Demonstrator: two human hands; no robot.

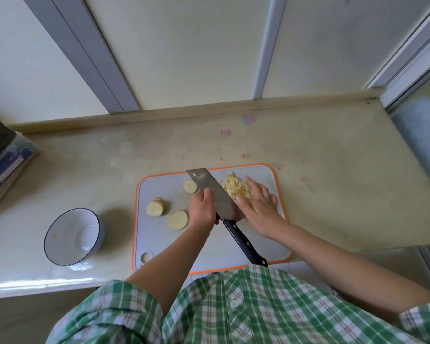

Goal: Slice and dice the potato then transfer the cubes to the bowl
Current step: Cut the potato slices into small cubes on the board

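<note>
- A grey plastic cutting board with an orange rim point(159, 244) lies on the pale beige countertop point(333, 170), just in front of the person's green-and-white checked shirt point(246, 306).
- The heap of small pale-yellow potato cubes point(235, 186) sits on the far right part of the board. The bits are fine and uneven, and some are flecked with brown.
- Three larger potato pieces lie on the board's left half. The small round pale slice point(190, 186) is just beside the blade's far end. The thicker end chunk with tan skin point(155, 207) is the piece nearest the bowl. The wide round slice point(178, 220) is just beside the left wrist.
- The steel cleaver with a black riveted handle point(209, 188) is tilted so its broad face shows. It stands between the slices and the cubes, with the handle pointing back toward the person, free of both hands.
- The left hand point(201, 209) grips the blade itself near the handle end, fingers curled over its spine.
- The right hand point(258, 202) is flat, with its fingers straight and close together. It lies against the near side of the cube heap, facing the blade.
- The white round bowl with a thin dark-blue rim point(70, 227) stands on the countertop left of the board and apart from it. A tiny yellowish speck lies inside.
- A dark-blue and white carton point(5, 167) rests at the far left edge.
</note>
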